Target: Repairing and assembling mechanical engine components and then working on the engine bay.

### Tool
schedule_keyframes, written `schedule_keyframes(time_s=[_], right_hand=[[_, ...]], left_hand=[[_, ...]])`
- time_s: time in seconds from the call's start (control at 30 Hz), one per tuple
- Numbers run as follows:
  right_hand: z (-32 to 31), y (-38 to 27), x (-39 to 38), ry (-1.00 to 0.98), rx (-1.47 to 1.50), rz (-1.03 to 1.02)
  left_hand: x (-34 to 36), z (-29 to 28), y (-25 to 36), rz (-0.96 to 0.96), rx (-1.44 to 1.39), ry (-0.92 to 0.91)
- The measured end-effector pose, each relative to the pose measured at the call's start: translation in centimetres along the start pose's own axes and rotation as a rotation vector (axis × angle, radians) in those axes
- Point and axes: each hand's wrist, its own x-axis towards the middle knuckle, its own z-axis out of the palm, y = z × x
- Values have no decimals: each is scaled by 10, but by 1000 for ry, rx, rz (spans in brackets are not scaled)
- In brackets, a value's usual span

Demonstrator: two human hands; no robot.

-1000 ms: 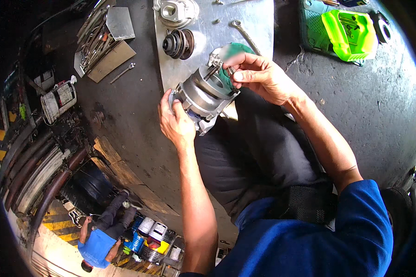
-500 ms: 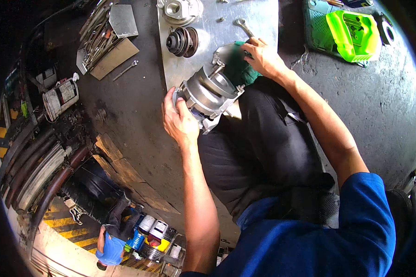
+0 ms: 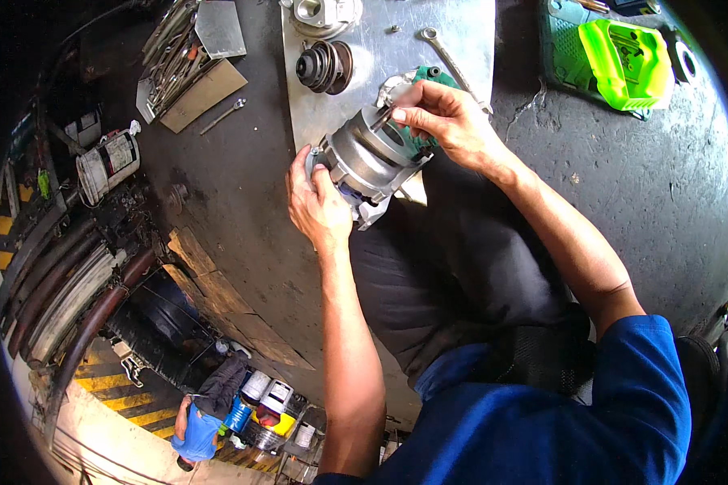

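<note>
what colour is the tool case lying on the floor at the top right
Bright lime green on a darker green base, tool case, clearest in the head view.

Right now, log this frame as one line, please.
left hand: steadies metal cylindrical housing | right hand: fingers at its top | black pulley, wrench on metal sheet
</note>
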Motion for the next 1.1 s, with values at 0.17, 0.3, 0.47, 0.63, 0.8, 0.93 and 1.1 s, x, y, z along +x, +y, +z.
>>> schedule_keyframes(time_s=[0.17,0.3,0.47,0.63,0.8,0.93,1.1], right_hand=[[-8,-2,-1,14,-50,77],[-9,0,-1,2,-8,55],[-11,6,-1,21,-86,39],[-13,7,-2,21,25,12],[-9,-1,-2,39,44,-14],[-6,-7,5,-19,-96,-32],[-1,-2,10,-18,-110,-76]], left_hand=[[0,0,-1,-53,0,-27],[1,1,-3,-14,-21,-7],[2,1,-3,-30,-7,-22],[2,0,-2,-30,-14,-10],[2,0,-3,-15,-19,-7],[2,1,-4,-6,-24,0],[5,0,-2,-30,-12,-8]])
